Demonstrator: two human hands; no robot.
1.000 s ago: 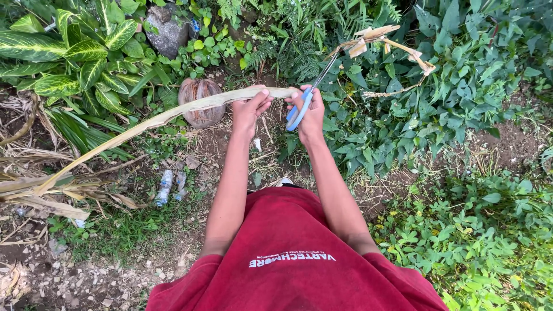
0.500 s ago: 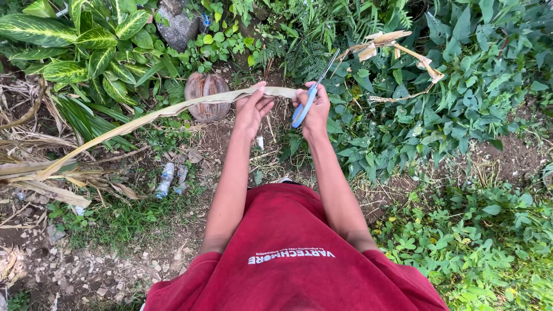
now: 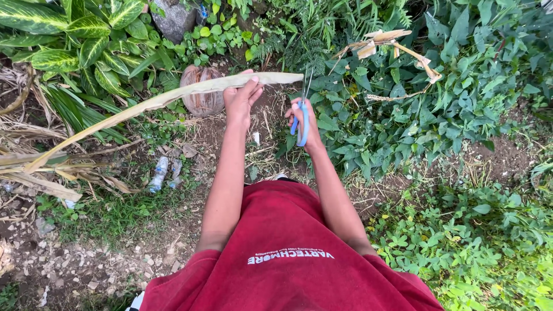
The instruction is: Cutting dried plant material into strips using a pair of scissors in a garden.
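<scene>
My left hand [image 3: 240, 99] grips a long dry pale leaf stalk [image 3: 150, 105] near its cut end, which pokes out to the right of my fingers. The stalk runs down and left to a heap of dry fronds. My right hand [image 3: 303, 122] holds blue-handled scissors [image 3: 302, 115], blades pointing up towards the stalk's end and just below it. The two hands are apart, with the scissors to the right of the left hand.
A brown coconut husk [image 3: 201, 91] lies behind the stalk. A grey rock [image 3: 171, 20] sits at the top. Crushed plastic bottles [image 3: 166, 173] lie on bare soil to the left. Dense green plants fill the right side, with a dry cut piece [image 3: 397, 49] resting on them.
My right hand has let go of the stalk's end and dropped lower, turning the scissors to point up. My left hand has lifted the stalk slightly.
</scene>
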